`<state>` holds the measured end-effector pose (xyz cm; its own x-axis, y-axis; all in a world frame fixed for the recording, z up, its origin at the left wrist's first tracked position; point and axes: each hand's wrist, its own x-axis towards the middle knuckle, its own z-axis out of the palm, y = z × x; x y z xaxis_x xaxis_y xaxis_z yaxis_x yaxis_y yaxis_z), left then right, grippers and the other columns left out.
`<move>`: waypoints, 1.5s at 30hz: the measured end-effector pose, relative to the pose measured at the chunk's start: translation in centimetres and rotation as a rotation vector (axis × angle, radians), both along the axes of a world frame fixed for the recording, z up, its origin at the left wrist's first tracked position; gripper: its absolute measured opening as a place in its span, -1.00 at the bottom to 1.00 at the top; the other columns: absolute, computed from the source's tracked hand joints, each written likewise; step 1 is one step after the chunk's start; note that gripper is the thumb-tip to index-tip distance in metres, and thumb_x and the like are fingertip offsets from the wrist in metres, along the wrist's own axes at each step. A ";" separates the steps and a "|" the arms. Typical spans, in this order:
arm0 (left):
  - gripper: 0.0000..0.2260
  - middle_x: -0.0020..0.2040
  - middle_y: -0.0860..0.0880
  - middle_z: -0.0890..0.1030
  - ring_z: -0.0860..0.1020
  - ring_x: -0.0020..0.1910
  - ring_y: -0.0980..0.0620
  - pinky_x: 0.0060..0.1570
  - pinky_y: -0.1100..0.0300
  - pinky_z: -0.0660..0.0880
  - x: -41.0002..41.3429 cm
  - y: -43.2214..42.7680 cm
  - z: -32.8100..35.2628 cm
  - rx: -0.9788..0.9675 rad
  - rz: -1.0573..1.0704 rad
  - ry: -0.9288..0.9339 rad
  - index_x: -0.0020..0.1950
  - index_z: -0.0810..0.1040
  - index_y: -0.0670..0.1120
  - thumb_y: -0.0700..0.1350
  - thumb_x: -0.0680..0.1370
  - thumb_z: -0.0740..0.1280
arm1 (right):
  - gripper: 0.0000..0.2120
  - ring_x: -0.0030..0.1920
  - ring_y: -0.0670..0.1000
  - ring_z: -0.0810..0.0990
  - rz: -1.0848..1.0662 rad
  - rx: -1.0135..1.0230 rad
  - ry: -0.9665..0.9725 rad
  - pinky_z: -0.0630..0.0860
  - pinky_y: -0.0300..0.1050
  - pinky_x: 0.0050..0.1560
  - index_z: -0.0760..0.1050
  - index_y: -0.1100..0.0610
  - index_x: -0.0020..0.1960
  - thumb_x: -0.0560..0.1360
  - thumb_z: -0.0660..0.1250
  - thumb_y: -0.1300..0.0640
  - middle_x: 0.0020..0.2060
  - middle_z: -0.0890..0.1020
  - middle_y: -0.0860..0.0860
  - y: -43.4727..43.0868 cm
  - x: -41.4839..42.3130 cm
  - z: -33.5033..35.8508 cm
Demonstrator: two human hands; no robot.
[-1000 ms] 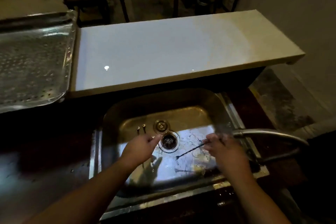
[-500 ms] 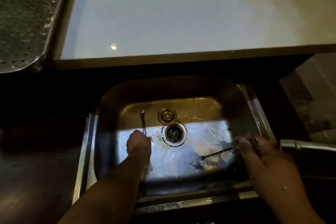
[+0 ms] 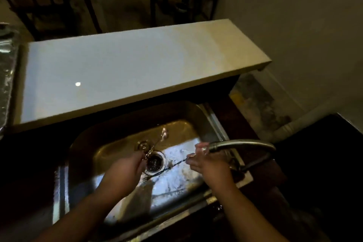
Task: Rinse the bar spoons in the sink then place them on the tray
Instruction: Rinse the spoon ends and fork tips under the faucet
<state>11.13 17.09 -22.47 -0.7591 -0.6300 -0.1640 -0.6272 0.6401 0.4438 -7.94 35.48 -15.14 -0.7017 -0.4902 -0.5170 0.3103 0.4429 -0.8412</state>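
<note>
Steel, thin and wet: both bar spoons should be light, stiff and slippery, so their twisted stems likely offer the surest hold. The left hand [image 3: 125, 171] pinches one bar spoon [image 3: 162, 136] by its stem, bowl pointing far-right over the sink [image 3: 110, 135]. The right hand [image 3: 208, 163] grips the second spoon [image 3: 172, 165] by one end beneath the faucet spout [image 3: 241, 143]; its stem slants near-left past the drain [image 3: 155, 163]. The tray [image 3: 5, 76] sits at far left.
</note>
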 end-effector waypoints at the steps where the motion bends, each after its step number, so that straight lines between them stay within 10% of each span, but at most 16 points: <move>1: -0.84 -0.11 0.05 0.71 0.65 -0.16 -0.01 -0.22 0.09 0.54 -0.4 0.5 1.9 -0.065 -0.110 0.024 0.13 0.55 0.10 0.11 0.63 0.25 | -0.89 -0.09 0.17 0.78 -0.060 -0.060 -0.086 0.71 0.15 0.05 0.62 0.13 0.04 0.66 0.32 0.17 -0.14 0.78 0.17 -0.1 0.1 -0.2; 8: -0.83 -0.11 -0.02 0.64 0.63 -0.13 -0.06 -0.27 0.10 0.46 -3.3 1.4 8.7 -0.371 -0.447 -0.165 0.15 0.49 0.08 0.03 0.59 0.20 | -0.76 -0.05 0.32 0.77 -0.263 -0.293 -0.486 0.72 0.10 -0.14 0.52 0.21 0.16 0.74 0.10 0.14 -0.04 0.74 0.34 -0.2 2.1 0.0; 16: -0.80 0.08 0.12 0.57 0.59 -0.02 0.01 -0.12 0.06 0.53 -2.6 1.6 9.2 -0.190 -0.449 -0.092 0.23 0.37 0.17 -0.03 0.62 0.18 | -0.54 -0.02 0.30 0.76 -0.385 -0.512 -0.720 0.69 0.15 -0.06 0.55 0.22 0.09 0.70 0.04 -0.10 0.04 0.73 0.34 -0.7 1.9 1.1; 30: -0.86 -0.11 0.02 0.59 0.61 -0.17 -0.07 -0.28 0.03 0.52 -2.1 2.2 9.0 -0.255 -0.430 -0.111 0.17 0.32 0.15 0.12 0.65 0.10 | -0.74 -0.12 0.33 0.77 -0.546 -0.597 -0.884 0.70 0.20 -0.22 0.49 0.19 0.00 0.61 0.15 0.02 -0.29 0.73 0.24 -1.9 2.7 0.8; 39: -0.64 -0.01 0.06 0.62 0.63 -0.02 0.01 -0.14 0.09 0.50 -2.6 1.1 8.6 -0.212 -0.414 -0.184 0.09 0.45 0.13 0.31 0.64 -0.02 | -0.69 0.01 0.25 0.77 -0.265 -0.475 -0.705 0.70 0.10 -0.06 0.48 0.19 0.07 0.73 0.08 0.00 0.02 0.76 0.25 -1.8 2.1 0.2; 45: -0.65 -0.06 0.06 0.62 0.62 -0.05 -0.01 -0.16 0.08 0.50 -3.3 1.1 8.8 -0.162 -0.438 -0.141 0.11 0.47 0.14 0.30 0.64 0.01 | -0.69 -0.44 0.03 0.66 -0.085 -0.188 -0.271 0.56 -0.16 -0.44 0.55 0.16 -0.04 0.67 0.27 -0.08 -0.39 0.71 0.12 -0.6 1.4 -0.7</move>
<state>7.85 18.20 -13.69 -0.9359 -0.2824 -0.2104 -0.3304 0.9110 0.2468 -6.57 34.83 -15.79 -0.5935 -0.5407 -0.5961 0.5628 0.2506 -0.7877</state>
